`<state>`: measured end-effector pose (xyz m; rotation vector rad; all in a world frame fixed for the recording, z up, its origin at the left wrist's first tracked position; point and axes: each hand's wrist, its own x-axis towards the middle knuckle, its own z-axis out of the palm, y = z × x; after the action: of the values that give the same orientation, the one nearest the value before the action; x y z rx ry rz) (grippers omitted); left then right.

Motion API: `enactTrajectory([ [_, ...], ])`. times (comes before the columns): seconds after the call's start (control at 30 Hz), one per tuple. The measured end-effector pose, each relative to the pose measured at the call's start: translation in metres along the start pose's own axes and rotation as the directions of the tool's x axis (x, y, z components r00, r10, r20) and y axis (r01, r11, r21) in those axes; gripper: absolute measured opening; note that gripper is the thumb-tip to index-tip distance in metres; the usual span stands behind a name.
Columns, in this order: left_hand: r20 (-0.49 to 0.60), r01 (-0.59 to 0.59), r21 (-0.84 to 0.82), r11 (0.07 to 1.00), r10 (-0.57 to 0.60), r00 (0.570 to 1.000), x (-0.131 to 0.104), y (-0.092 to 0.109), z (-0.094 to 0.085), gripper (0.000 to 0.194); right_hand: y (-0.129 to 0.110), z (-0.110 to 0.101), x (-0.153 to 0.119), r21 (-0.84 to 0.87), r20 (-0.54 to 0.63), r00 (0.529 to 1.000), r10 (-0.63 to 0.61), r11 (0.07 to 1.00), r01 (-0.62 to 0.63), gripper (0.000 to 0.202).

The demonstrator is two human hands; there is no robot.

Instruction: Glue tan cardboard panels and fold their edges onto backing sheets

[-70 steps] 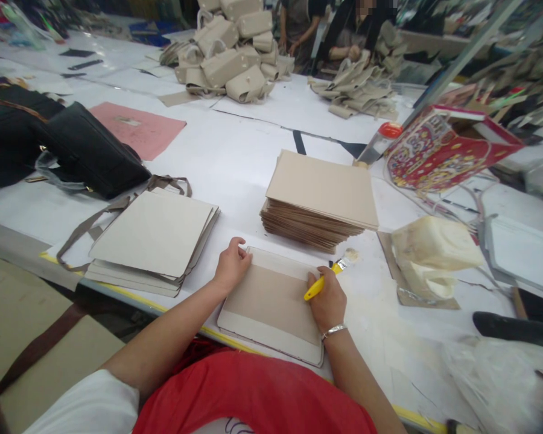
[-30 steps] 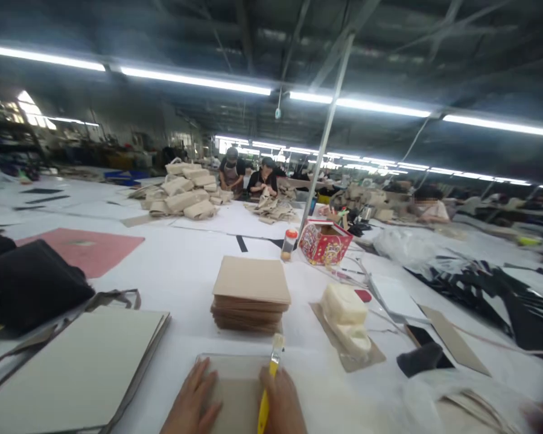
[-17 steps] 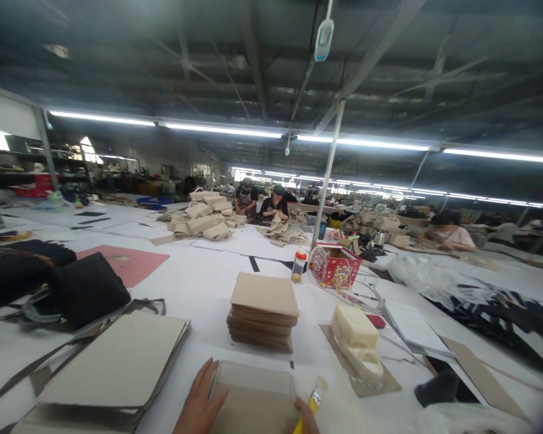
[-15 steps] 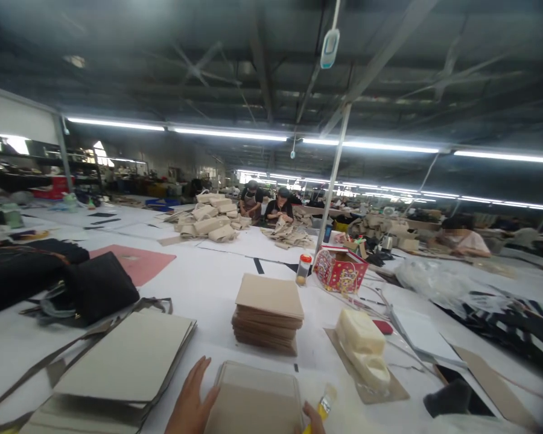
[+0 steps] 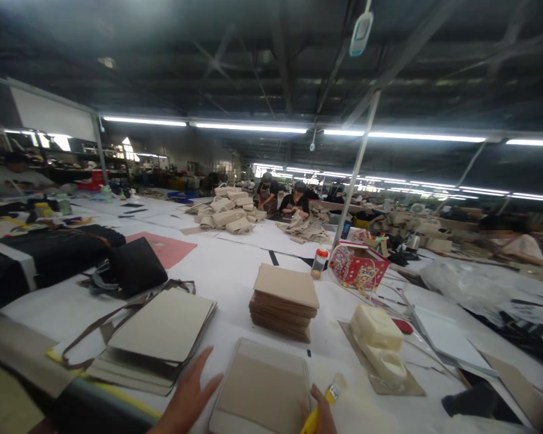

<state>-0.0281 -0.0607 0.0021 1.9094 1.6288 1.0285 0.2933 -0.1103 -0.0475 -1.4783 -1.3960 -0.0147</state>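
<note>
A beige rectangular panel [image 5: 265,386] lies on a larger pale, rounded-corner sheet directly in front of me. To its left is my left hand [image 5: 187,392], fingers spread and holding nothing, its thumb close to the sheet's edge. My right hand [image 5: 323,413] grips a yellow-handled paintbrush [image 5: 332,393] at the panel's right edge, bristles pointing up and away. Beyond the panel stands a neat stack of brown panels [image 5: 285,301]. A stack of pale grey boards [image 5: 163,325] lies to the left, just past my left fingertips.
A cream-coloured plastic container [image 5: 377,334] sits on a board at right. Behind it are a red patterned gift bag [image 5: 359,265] and a red-lidded jar [image 5: 319,264]. A black bag [image 5: 138,268] lies left. Beige pieces [image 5: 230,211] are heaped farther back, near two seated people.
The view has turned left, so the scene sits farther right. My left hand has drawn left, away from the panel. My right hand still holds the paintbrush.
</note>
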Motion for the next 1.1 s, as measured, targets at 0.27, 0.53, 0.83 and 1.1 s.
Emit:
enactTrajectory([
  [0.27, -0.024, -0.016, 0.611, 0.792, 0.038, 0.999, 0.021, -0.054, -0.13, 0.077, 0.0, -0.044, -0.008, -0.194, 0.223, 0.967, 0.126, 0.977, -0.083, 0.056],
  [0.53, 0.125, -0.201, 0.648, 0.735, 0.158, 0.979, 0.024, -0.047, -0.141, 0.032, -0.004, -0.043, -0.012, -0.197, 0.192, 0.974, 0.119, 0.977, -0.081, 0.055],
  [0.83, 0.102, -0.829, 0.392, 0.398, 0.877, 0.469, -0.017, 0.061, -0.038, 0.028, -0.016, -0.048, -0.01, -0.111, 0.146, 0.984, 0.103, 0.99, -0.088, 0.038],
  [1.1, 0.511, -0.919, 0.082, 0.386, 0.775, 0.371, -0.04, 0.075, 0.057, 0.022, -0.017, -0.049, -0.012, -0.057, 0.196, 0.976, 0.096, 0.995, -0.086, 0.032],
])
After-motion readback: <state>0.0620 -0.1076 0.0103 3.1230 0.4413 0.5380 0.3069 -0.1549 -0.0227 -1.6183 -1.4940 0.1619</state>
